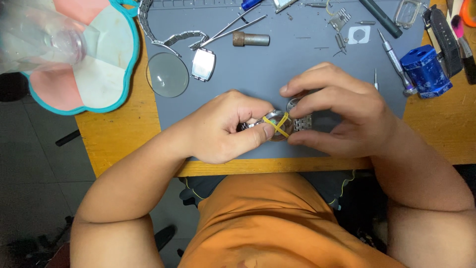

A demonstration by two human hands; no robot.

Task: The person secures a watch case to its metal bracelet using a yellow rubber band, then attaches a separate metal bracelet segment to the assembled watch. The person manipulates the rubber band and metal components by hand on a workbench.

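Round watch crossed by yellow rubber band, held over grey mat at desk front edge. Left hand closed, case pinched by thumb. Right hand curled, metal bracelet gripped between fingertips.

Both forearms angle inward, hands meeting at centre: left hand curls in a thumb-and-finger grip; right hand arches, fingertips pinched toward the left.
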